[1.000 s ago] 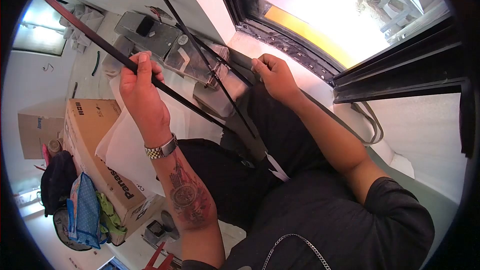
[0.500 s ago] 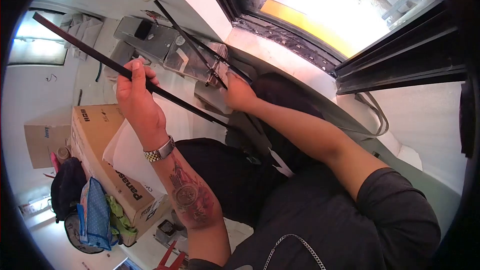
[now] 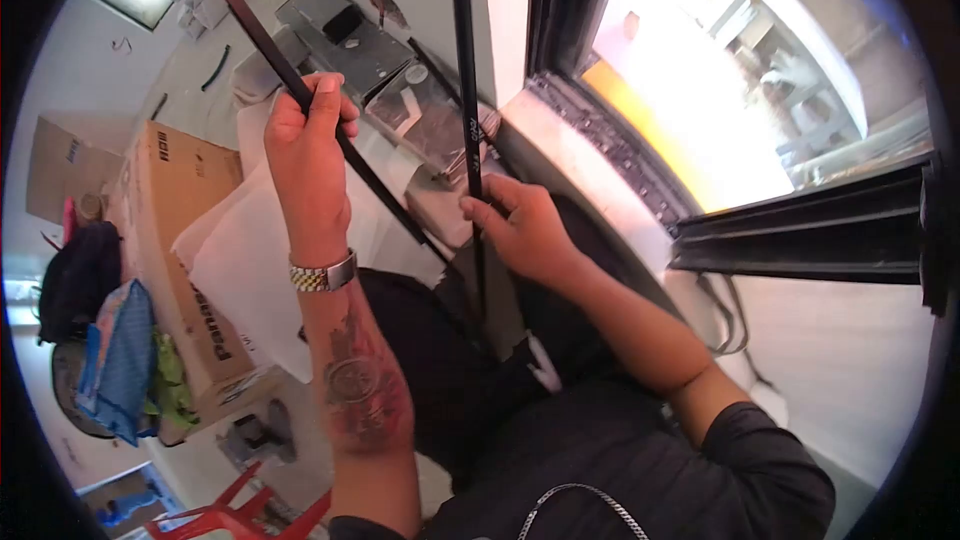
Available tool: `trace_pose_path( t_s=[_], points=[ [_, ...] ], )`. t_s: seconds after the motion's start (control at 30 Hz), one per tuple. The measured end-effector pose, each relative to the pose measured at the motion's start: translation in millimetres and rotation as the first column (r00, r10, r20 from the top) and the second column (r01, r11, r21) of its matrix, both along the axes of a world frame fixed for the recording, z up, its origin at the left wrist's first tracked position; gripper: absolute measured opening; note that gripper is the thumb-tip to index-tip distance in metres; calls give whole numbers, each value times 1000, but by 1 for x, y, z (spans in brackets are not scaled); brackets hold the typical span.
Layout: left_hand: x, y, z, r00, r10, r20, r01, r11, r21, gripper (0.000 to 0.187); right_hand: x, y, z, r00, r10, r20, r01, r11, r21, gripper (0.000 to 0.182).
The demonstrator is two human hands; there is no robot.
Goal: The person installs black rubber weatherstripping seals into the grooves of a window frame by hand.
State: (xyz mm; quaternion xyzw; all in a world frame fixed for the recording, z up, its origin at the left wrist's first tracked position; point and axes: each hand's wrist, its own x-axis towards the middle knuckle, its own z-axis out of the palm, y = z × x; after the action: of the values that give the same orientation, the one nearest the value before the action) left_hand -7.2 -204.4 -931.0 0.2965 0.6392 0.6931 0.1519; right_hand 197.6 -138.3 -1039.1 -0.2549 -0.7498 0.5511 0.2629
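My left hand (image 3: 308, 155) is closed around a long, stiff black strip (image 3: 250, 28), thumb on top. This strip slants from the upper left down toward my lap, and its upper end runs out of view. Between the thumb and fingers of my right hand (image 3: 527, 232) is a second long black strip (image 3: 463, 50), held nearly upright, with small pale lettering just above the grip. Its top leaves the frame, and its lower end reaches down between my legs. Behind it, a third dark strip (image 3: 434, 68) leans across a clear-lidded case (image 3: 425, 120).
A window frame (image 3: 800, 230) with a dusty sill (image 3: 600, 155) stands at the right. At the left are a large cardboard box (image 3: 185, 260), a blue bag (image 3: 122, 360) and a dark bag (image 3: 80, 280). A red plastic stool (image 3: 235, 520) is at the bottom left.
My right hand has raised one strip from a crossed pair to nearly upright, apart from the other. The left hand keeps its strip, now steeper. The view has turned somewhat.
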Motion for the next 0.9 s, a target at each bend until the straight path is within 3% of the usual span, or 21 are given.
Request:
trace_pose_path(
  t_s=[0.13,0.23,0.43,0.9],
  points=[
    [4,2,-1,999,-26,19,26,1000,2,18,15,4,40,999,39,-38,-38,998,43,22],
    [4,2,-2,999,-30,19,30,1000,2,19,16,6,55,992,51,-117,-57,997,-47,18],
    [7,1,2,1000,-28,10,28,999,-40,16,25,13,86,961,-44,-274,7,991,-135,27],
    [9,0,8,999,-32,10,32,998,-61,17,38,15,103,948,3,-318,6,1000,27,32]
  ],
)
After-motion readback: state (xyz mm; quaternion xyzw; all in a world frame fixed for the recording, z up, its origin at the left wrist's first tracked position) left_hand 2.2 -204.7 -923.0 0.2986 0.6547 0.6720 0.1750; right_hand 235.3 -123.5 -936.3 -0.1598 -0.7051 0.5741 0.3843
